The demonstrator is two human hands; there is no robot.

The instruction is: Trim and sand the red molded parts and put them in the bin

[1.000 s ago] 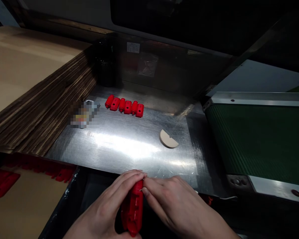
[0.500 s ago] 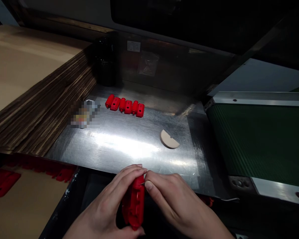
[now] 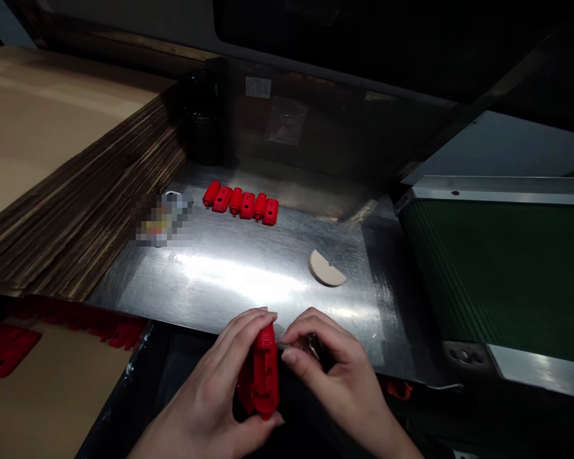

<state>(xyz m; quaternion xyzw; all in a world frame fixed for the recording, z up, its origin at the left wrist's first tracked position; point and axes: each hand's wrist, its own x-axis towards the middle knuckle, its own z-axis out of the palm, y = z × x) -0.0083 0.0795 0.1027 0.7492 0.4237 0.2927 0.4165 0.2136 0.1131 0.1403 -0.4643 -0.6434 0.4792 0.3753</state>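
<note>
"Entry one: what's held?"

"Left hand [image 3: 210, 382]: a red plastic part [image 3: 264, 376], upright, just off the near edge of the steel table [image 3: 287, 299]. Fingers wrapped around it, thumb beneath."

"Right hand [image 3: 330, 363]?"

"Fingers curled inward around a small dark item [image 3: 316, 347], close beside the red part. Too shadowy to name, and I can't tell whether they're pinching it."

"Remaining stock?"

"Row of six red pieces [image 3: 242, 206] at the table's far side. Beige half-disc [image 3: 326, 268] on the table, right of centre. Cardboard stack [image 3: 100, 185] left of the table, green conveyor belt [image 3: 459, 274] right of it."

"Risks?"

"A loose grip could let the smooth red part slip below the table's near edge, into the dark gap. The small item could be lost there too, and would be hard to spot."
</note>
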